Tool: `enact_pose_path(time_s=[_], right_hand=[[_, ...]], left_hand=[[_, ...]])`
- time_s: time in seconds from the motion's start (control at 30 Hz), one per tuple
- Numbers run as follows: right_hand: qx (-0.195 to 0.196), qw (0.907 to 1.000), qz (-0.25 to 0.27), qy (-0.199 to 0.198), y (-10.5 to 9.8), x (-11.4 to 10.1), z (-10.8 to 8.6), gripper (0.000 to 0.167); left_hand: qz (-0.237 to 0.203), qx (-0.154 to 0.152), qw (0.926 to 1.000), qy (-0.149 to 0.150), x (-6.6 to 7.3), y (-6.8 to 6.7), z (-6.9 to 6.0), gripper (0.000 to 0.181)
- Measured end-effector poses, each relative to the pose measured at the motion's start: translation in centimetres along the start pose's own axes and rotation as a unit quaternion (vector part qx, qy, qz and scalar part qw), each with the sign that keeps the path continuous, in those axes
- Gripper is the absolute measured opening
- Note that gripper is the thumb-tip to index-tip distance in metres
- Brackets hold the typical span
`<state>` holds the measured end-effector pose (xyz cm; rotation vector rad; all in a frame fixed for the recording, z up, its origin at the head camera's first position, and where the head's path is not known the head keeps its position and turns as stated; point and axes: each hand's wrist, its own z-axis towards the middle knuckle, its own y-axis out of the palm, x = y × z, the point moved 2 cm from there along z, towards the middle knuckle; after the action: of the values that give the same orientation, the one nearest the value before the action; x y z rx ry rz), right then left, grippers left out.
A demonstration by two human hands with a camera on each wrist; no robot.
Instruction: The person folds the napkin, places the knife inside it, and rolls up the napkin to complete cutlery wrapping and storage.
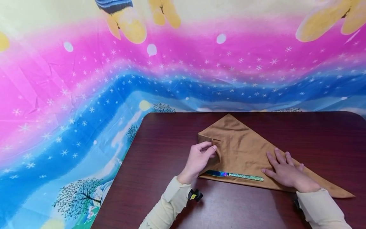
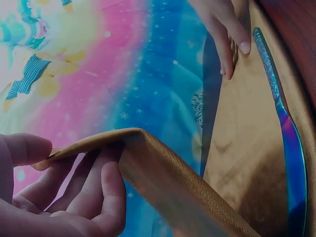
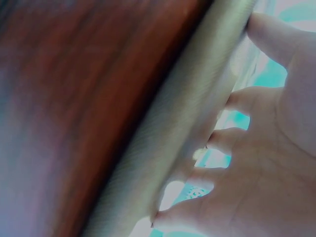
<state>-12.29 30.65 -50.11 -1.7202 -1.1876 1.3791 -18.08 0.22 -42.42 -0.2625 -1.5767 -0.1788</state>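
A brown cloth napkin [image 1: 243, 152], folded to a triangle, lies on the dark table with one point toward the far edge. My left hand [image 1: 200, 159] pinches its left corner between thumb and fingers and holds that corner lifted, as the left wrist view also shows on the raised cloth [image 2: 168, 173]. Flat on the right part of the napkin rests my right hand [image 1: 288, 173], its fingers spread. Between the hands, along the near folded edge, lies a table knife [image 1: 237, 175] with a rainbow-blue blade and a speckled green handle; the blade points left.
The dark red-brown table [image 1: 160, 146] has rounded far corners. Behind it and along its left side hangs a colourful printed sheet [image 1: 183, 63] with snowflakes and trees. A black strap piece [image 1: 195, 195] sits at the left wrist.
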Motion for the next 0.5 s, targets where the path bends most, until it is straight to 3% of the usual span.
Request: enact_pose_path(time_s=[0.5], right_hand=[[-0.001, 1.0000, -0.007, 0.004, -0.1, -0.1, 0.1, 0.093]], left_hand=[[0.045, -0.036, 0.9982, 0.016, -0.8, 1.9, 0.0, 0.025]])
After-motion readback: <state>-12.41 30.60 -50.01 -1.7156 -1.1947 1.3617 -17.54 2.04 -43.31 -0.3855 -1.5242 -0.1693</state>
